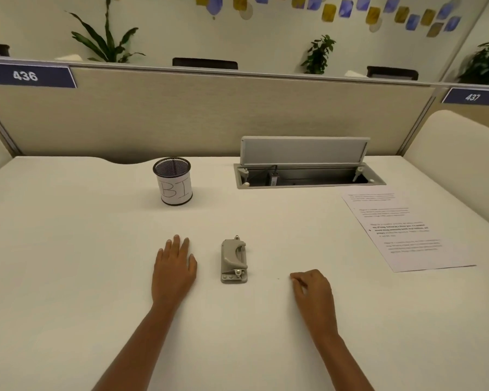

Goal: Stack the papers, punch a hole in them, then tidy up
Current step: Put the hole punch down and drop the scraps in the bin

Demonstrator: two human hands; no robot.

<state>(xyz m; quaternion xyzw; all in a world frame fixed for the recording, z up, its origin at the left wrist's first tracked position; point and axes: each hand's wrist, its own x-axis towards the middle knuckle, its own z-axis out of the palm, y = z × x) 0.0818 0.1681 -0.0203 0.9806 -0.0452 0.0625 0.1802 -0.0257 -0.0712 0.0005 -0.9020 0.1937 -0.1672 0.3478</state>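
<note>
A smooth, matt, off-white desk (68,249) is shown. Near the middle, a punch (234,261) is finished in dull grey; whether it is metal or plastic cannot be told. Small shiny metal pins (238,272) are set in it. Far left, a cup (172,170) of black wire mesh is wrapped in a white paper label (175,190). At the right, matt white paper (407,230) is printed in black. The far partition (209,114) is covered in beige woven cloth and capped by a metal rail (266,74).

Two slim bare forearms (left hand (174,266), right hand (312,289)), skin uncovered throughout.
</note>
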